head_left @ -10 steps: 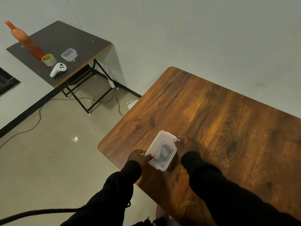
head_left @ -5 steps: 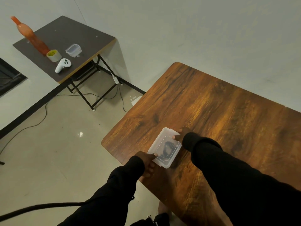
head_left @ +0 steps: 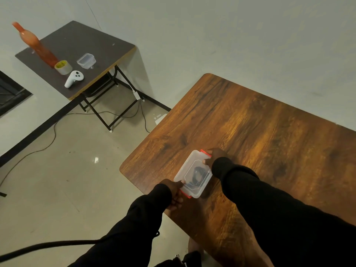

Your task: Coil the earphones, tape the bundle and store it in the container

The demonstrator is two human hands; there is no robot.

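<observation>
A small clear plastic container (head_left: 192, 173) with its lid on and red clips at both ends lies near the left edge of the wooden table (head_left: 250, 132). A dark coiled earphone bundle (head_left: 196, 175) shows through the lid. My left hand (head_left: 174, 191) grips the container's near end at the red clip. My right hand (head_left: 213, 156) holds the far end by the other red clip. Both sleeves are black.
A dark folding side table (head_left: 107, 47) stands at the back left. On it are a roll of tape (head_left: 63, 67), a second clear container (head_left: 86, 60), a white controller (head_left: 74, 79) and an orange bottle (head_left: 36, 45). Cables run across the floor.
The red clips now show at both ends of the container, and my fingers have shifted onto them. The container has stayed in the same spot on the table.
</observation>
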